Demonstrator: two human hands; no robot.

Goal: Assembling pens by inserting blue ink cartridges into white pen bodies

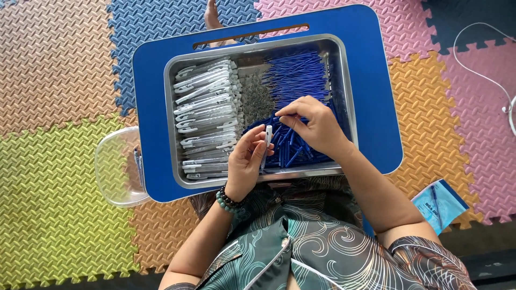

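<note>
**Tray Contents and Hand Positions**

The rectangular stainless-steel tray (339, 80) rests on a blue plastic lap table (376, 96) with a slot handle at its far edge. The tray holds four groups of parts:

- Left: clear plastic pen barrels (207, 107) with white clips, laid in rows.
- Centre: a small heap of fine grey metal springs (257, 96).
- Far right: thin blue ink refills (298, 72), lying roughly parallel.
- Near right: a pile of short blue plastic pen pieces (290, 150).

The left hand (244, 164) grasps a white and clear pen barrel (267, 137) upright between thumb and fingers, above the near edge of the blue pile. The right hand (317, 126) hovers over the blue pieces, thumb and forefinger pinched together; whether anything sits between them cannot be determined.

A clear plastic tub (115, 166) stands on the floor mats, partly under the table's left edge.
</note>
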